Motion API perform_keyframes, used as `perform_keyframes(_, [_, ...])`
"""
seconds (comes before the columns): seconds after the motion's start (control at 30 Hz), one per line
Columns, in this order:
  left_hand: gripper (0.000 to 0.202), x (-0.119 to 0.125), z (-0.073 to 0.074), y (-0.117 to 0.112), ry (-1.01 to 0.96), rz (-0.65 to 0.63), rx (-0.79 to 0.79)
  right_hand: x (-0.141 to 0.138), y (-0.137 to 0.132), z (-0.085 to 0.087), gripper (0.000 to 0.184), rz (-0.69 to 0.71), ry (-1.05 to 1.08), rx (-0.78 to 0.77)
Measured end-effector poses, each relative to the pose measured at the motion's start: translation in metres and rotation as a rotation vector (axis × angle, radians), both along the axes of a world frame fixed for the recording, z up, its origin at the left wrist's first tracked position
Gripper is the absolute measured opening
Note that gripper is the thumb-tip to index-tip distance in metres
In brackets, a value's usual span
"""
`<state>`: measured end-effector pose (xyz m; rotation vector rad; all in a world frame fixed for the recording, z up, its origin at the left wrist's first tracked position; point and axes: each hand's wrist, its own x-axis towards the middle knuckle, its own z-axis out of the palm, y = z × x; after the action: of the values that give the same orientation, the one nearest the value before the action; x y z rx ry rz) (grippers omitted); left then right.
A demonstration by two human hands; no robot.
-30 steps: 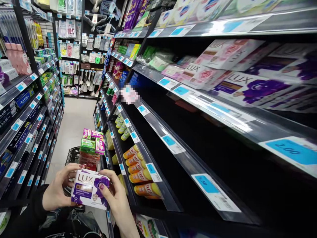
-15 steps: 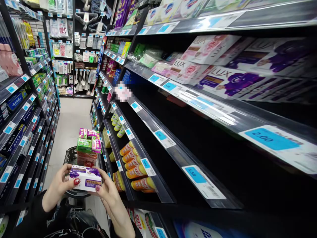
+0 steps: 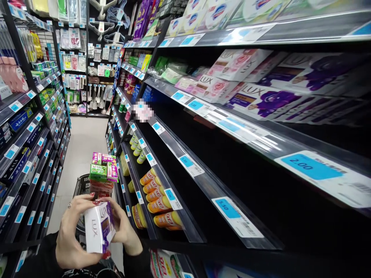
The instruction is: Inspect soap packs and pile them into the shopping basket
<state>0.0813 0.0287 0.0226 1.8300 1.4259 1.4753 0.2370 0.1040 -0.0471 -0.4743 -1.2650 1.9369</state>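
Observation:
A white and purple LUX soap box (image 3: pixel 97 227) is held between both hands at the lower left, its white end turned towards me. My left hand (image 3: pixel 69 235) wraps round its left side, with the thumb below and fingers over the top. Against the far right side rests my right hand (image 3: pixel 124 227), its fingers closed on the box and partly hidden behind it. Just beyond the hands stands a black basket (image 3: pixel 82 184). Stacked pink and green boxes (image 3: pixel 100 172) rise at it.
On the right, a shelf holds LUX soap boxes (image 3: pixel 261 98) above price tags (image 3: pixel 313 166). Lower down lie orange bottles (image 3: pixel 159 202). Another shelf rack (image 3: pixel 29 166) lines the left. The aisle floor (image 3: pixel 84 135) runs between them to hanging goods (image 3: pixel 98 96) at the back.
The soap box has been turned from its long printed front to its white end. Both hands have shifted their grip round it, the left one now further over the box.

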Motion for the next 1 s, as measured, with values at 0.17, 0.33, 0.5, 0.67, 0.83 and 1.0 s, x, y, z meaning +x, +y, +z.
perform_keyframes(0.17, [0.08, 0.02, 0.009, -0.001, 0.177, 0.016, -0.002, -0.012, -0.007, -0.01, 0.073, -0.01, 0.006, -0.033])
perform_keyframes(0.33, [0.076, 0.005, 0.005, 0.004, -0.027, -0.115, -0.06, 0.003, -0.009, -0.002, 0.085, -0.095, 0.019, 0.016])
perform_keyframes(0.5, [0.072, -0.02, -0.019, 0.007, -0.291, -0.29, -0.174, 0.032, -0.013, 0.033, 0.072, -0.243, -0.124, 0.297])
perform_keyframes(0.67, [0.077, -0.021, -0.04, 0.012, -0.44, -0.37, -0.23, 0.034, -0.026, 0.075, 0.073, -0.295, -0.395, 0.595])
perform_keyframes(0.83, [0.077, -0.014, -0.044, 0.02, -0.473, -0.422, -0.342, 0.014, -0.042, 0.105, 0.092, -0.263, -0.556, 0.687])
perform_keyframes(1.0, [0.08, -0.015, -0.05, 0.017, -0.506, -0.394, -0.282, 0.012, -0.048, 0.104, 0.089, -0.266, -0.599, 0.742])
